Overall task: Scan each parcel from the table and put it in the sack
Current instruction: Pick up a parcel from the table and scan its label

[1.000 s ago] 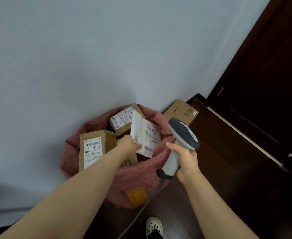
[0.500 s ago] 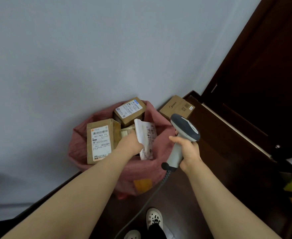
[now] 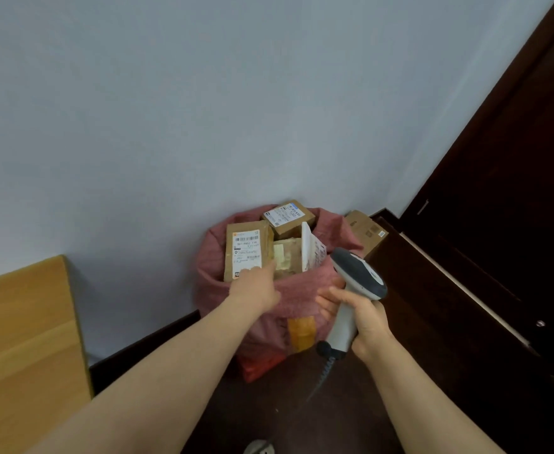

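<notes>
The red sack [image 3: 301, 301] stands on the floor against the wall and looks nearly full. Inside are a labelled cardboard box [image 3: 246, 253], a second box [image 3: 285, 216] behind it, and a white flat parcel [image 3: 311, 247] standing on its edge at the right. The left hand [image 3: 256, 286] is at the sack mouth with loose fingers, holding nothing. The right hand [image 3: 365, 317] grips the barcode scanner [image 3: 357, 276] by its handle. Only a corner of the wooden table [image 3: 23, 339] is in view, so how many parcels remain cannot be told.

The dark floor [image 3: 285, 421] carries the red sack [image 3: 296, 296] against the wall, a cardboard box [image 3: 365, 229] just beside it.
</notes>
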A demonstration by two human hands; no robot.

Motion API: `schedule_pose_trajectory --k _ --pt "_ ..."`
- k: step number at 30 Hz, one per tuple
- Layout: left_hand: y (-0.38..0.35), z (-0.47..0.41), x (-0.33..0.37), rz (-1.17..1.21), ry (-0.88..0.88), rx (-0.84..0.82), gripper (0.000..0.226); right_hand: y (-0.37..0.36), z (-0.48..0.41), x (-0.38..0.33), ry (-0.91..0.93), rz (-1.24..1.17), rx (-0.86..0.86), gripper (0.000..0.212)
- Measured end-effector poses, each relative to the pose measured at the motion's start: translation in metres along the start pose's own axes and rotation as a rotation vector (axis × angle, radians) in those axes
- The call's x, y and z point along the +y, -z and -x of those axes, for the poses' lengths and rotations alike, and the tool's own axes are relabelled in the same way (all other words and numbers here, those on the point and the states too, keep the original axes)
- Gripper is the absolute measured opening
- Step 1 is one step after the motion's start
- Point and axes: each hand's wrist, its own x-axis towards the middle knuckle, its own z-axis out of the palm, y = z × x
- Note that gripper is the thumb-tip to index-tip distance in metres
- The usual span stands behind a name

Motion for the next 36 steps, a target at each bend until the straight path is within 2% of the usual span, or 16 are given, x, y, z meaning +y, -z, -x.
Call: schedule_pose_trajectory --k 6,12,14,16,20,27,30,33,36 --pt "-0.012 0.123 -0.047 -0.146 0.038 0.103 0.064 -0.002 0.093 0.070 -0.060 0.068 -0.166 0.015" --pt "-0.026 0.267 -0.122 -0.126 0.242 0.132 0.042 -0.027 0.193 0.163 -0.232 0.176 -0.350 0.013" --pt "-0.022 0.306 -0.158 -0.091 0.343 0.161 0.047 -0.052 0.224 0.184 -0.264 0.218 -0.431 0.010" --pt "-0.016 0.345 -0.198 -0.055 0.459 0.194 0.054 -0.083 0.255 0.199 -0.283 0.252 -0.507 0.008" --pt "-0.001 0.412 -0.281 0.024 0.673 0.280 0.054 -0.147 0.304 0.218 -0.324 0.279 -0.665 0.004" --pt "0.056 0.482 -0.428 0.200 0.879 0.518 0.053 -0.282 0.350 0.261 -0.318 0.339 -0.831 0.001" --pt "0.097 0.496 -0.505 0.298 0.923 0.681 0.051 -0.355 0.363 0.289 -0.321 0.341 -0.861 0.004" --pt "0.140 0.503 -0.581 0.254 0.930 0.807 0.042 -0.429 0.378 0.315 -0.355 0.323 -0.866 0.008" --pt "0.178 0.500 -0.644 0.212 0.916 0.908 0.053 -0.491 0.395 0.334 -0.394 0.309 -0.873 0.022"
